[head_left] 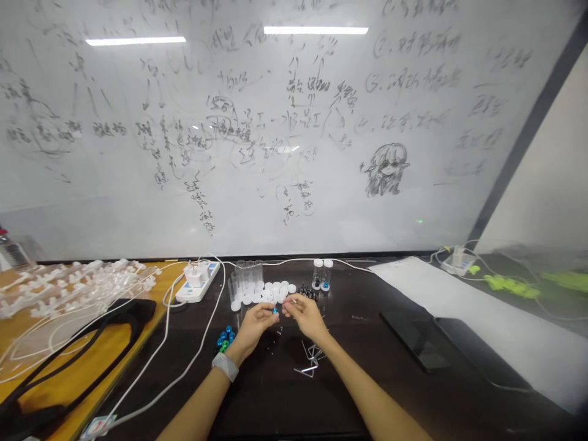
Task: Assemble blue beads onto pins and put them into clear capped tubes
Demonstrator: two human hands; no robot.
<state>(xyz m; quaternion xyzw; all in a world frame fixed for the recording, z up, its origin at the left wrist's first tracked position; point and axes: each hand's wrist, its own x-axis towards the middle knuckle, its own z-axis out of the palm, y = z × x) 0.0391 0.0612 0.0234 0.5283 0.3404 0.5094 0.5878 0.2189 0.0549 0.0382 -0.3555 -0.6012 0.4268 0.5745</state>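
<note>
Between the thumb and finger of my left hand (252, 326) is a small shiny blue part (275, 310). Close beside it, my right hand (307, 316) is pinched shut on something too small to make out. Blue and green parts (225, 338) lie in a cluster left of my left wrist. Tiny screw-like bits (279, 331) are scattered below my hands. L-shaped metal keys (313, 360) lie by my right forearm. Beyond my hands are white round caps (276, 288), upright clear tubes (248, 277) and small black pieces (307, 292).
Two capped tubes (327, 277) stand at the back. A power strip (198, 283) with white cables lies left, beside a yellow tabletop (103, 348) holding clear plastic parts. Two dark phone-like slabs (413, 340) and a white sheet (441, 309) lie right. A whiteboard (275, 239) rises behind.
</note>
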